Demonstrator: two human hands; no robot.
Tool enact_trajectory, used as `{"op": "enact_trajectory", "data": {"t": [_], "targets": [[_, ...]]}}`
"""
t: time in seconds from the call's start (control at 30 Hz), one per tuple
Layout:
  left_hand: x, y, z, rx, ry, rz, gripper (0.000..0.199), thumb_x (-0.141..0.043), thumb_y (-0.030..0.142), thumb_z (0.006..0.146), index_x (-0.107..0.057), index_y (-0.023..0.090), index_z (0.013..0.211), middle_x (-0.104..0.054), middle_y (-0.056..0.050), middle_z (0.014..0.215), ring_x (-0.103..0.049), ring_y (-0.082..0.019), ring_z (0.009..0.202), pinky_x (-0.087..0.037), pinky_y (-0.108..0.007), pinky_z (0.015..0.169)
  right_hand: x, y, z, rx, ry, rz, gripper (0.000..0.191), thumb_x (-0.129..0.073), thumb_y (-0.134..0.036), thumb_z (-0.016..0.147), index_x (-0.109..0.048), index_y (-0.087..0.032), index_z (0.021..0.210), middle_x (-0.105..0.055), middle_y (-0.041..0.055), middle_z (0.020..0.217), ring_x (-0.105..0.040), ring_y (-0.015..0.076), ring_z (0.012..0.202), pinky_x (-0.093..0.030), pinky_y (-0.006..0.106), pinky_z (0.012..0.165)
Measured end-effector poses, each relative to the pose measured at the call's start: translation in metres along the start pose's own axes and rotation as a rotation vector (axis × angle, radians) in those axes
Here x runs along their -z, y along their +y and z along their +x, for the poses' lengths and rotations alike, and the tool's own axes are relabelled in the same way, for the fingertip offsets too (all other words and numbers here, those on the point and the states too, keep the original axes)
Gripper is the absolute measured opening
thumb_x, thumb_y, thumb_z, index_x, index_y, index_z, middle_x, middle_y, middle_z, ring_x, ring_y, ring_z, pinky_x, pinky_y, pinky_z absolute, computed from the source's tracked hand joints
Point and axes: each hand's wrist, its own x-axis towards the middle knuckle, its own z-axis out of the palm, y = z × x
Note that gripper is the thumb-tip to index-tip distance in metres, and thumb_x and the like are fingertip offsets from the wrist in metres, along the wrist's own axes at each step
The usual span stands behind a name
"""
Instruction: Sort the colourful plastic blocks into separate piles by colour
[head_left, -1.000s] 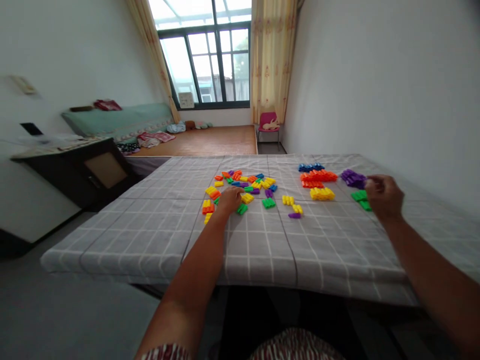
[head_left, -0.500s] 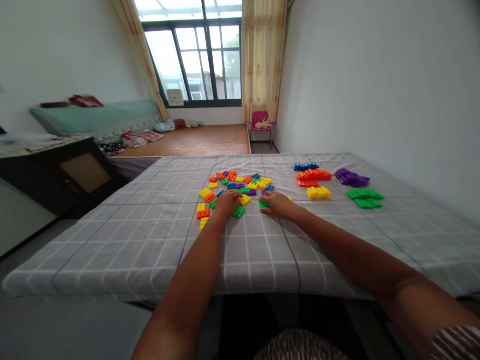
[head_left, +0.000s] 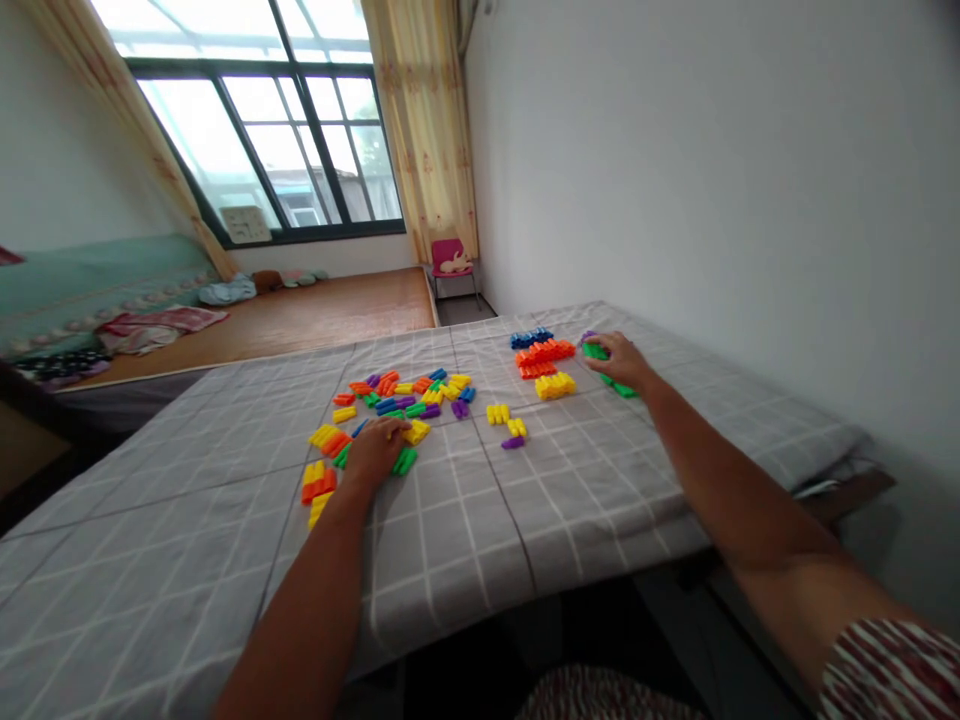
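My left hand (head_left: 375, 452) rests at the near side of a loose group of mixed-colour plastic building blocks, its fingers curled together against a yellow block (head_left: 417, 432). Green blocks (head_left: 405, 460) lie just under and beside that hand. Far to the right, my right hand (head_left: 621, 360) pinches a green plastic block (head_left: 596, 351) above the sorted green blocks (head_left: 622, 388). Purple blocks (head_left: 588, 337) show partly behind the right fingers. Left of this hand lie separate piles of yellow (head_left: 555, 385), orange (head_left: 545, 352) and blue blocks (head_left: 531, 338).
Between the hands lie a few yellow blocks (head_left: 498, 413) and a purple one (head_left: 513, 442). A checked grey cloth (head_left: 450, 540) covers the table. A white wall (head_left: 675, 180) runs along the right, and a low bed (head_left: 337, 310) stands beyond.
My right hand has moved right, from beside the mixed blocks to the green pile, carrying green. The view has turned right. My left hand stays by the yellow block.
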Motion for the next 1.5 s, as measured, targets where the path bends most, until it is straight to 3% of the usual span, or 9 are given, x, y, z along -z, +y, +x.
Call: {"op": "enact_trajectory", "data": {"t": [0.1, 0.2, 0.47, 0.63, 0.8, 1.0, 1.2, 1.37, 1.5], "targets": [[0.0, 0.001, 0.002, 0.006, 0.0, 0.004, 0.031, -0.044, 0.029, 0.085, -0.072, 0.026, 0.098, -0.072, -0.003, 0.108, -0.063, -0.023, 0.105, -0.049, -0.035, 0.094, 0.026, 0.062, -0.028, -0.185, 0.059, -0.026, 0.036, -0.068, -0.03, 0.067, -0.07, -0.016, 0.1, -0.067, 0.0103, 0.098, -0.061, 0.0237, 0.092, -0.052, 0.039, 0.082], [0.0, 0.001, 0.003, 0.028, 0.008, 0.003, 0.029, -0.046, 0.03, 0.084, -0.072, 0.027, 0.096, -0.073, -0.003, 0.106, -0.064, -0.024, 0.103, -0.049, -0.036, 0.092, 0.033, 0.091, -0.055, -0.218, 0.018, 0.04, 0.042, -0.068, -0.03, 0.066, -0.067, -0.017, 0.107, -0.068, 0.0098, 0.105, -0.064, 0.0219, 0.091, -0.053, 0.037, 0.079], [0.0, 0.0, 0.003, 0.004, 0.005, -0.018, 0.032, -0.043, 0.027, 0.085, -0.072, 0.024, 0.098, -0.072, -0.004, 0.108, -0.064, -0.023, 0.105, -0.049, -0.035, 0.094, 0.019, 0.074, -0.07, -0.134, -0.134, 0.033, 0.041, -0.069, -0.034, 0.068, -0.068, -0.02, 0.107, -0.071, 0.0074, 0.104, -0.066, 0.0225, 0.092, -0.052, 0.039, 0.084], [-0.002, 0.002, 0.0, 0.015, 0.016, -0.036, 0.031, -0.045, 0.024, 0.085, -0.072, 0.022, 0.1, -0.072, -0.006, 0.109, -0.063, -0.023, 0.107, -0.049, -0.036, 0.095, 0.026, 0.063, -0.07, -0.095, -0.003, -0.086, 0.037, -0.066, -0.045, 0.074, -0.07, -0.018, 0.1, -0.072, 0.0096, 0.098, -0.066, 0.0253, 0.091, -0.051, 0.041, 0.084], [-0.006, 0.008, -0.001, 0.04, 0.091, -0.124, 0.038, -0.043, 0.01, 0.081, -0.071, 0.019, 0.104, -0.071, -0.007, 0.11, -0.065, -0.02, 0.102, -0.05, -0.033, 0.093, 0.015, 0.006, -0.05, -0.057, 0.082, -0.028, 0.031, -0.056, -0.041, 0.085, -0.068, -0.02, 0.104, -0.071, 0.009, 0.097, -0.065, 0.0222, 0.082, -0.053, 0.036, 0.073], [0.001, 0.012, -0.002, 0.08, 0.276, -0.249, 0.044, -0.042, 0.002, 0.075, -0.071, 0.02, 0.104, -0.07, -0.006, 0.11, -0.063, -0.018, 0.105, -0.049, -0.032, 0.095, -0.051, -0.117, -0.019, 0.275, -0.28, 0.239, 0.027, -0.054, -0.034, 0.088, -0.066, -0.019, 0.107, -0.07, 0.008, 0.103, -0.066, 0.0185, 0.083, -0.053, 0.033, 0.075], [0.014, -0.003, -0.002, 0.284, 0.53, -0.358, 0.044, -0.042, 0.002, 0.074, -0.07, 0.017, 0.105, -0.071, -0.007, 0.108, -0.062, -0.019, 0.106, -0.047, -0.032, 0.098, -0.131, -0.217, 0.012, 0.49, -0.497, 0.163, 0.025, -0.057, -0.023, 0.087, -0.069, -0.021, 0.108, -0.069, 0.0083, 0.109, -0.063, 0.0211, 0.098, -0.048, 0.034, 0.089], [0.013, -0.011, -0.002, 0.364, 0.529, -0.4, 0.042, -0.042, 0.004, 0.075, -0.07, 0.019, 0.103, -0.071, -0.006, 0.106, -0.063, -0.019, 0.102, -0.049, -0.032, 0.095, -0.187, -0.26, 0.035, 0.442, -0.565, -0.036, 0.03, -0.062, -0.027, 0.084, -0.069, -0.022, 0.113, -0.07, 0.0097, 0.11, -0.06, 0.0259, 0.106, -0.048, 0.033, 0.086], [0.012, -0.006, -0.003, 0.32, 0.517, -0.386, 0.04, -0.043, 0.003, 0.075, -0.071, 0.019, 0.099, -0.071, -0.005, 0.106, -0.063, -0.018, 0.104, -0.049, -0.032, 0.096, -0.202, -0.266, 0.043, 0.43, -0.617, -0.028, 0.032, -0.071, -0.026, 0.075, -0.069, -0.023, 0.107, -0.072, 0.0049, 0.101, -0.064, 0.0216, 0.095, -0.048, 0.027, 0.078]]}}
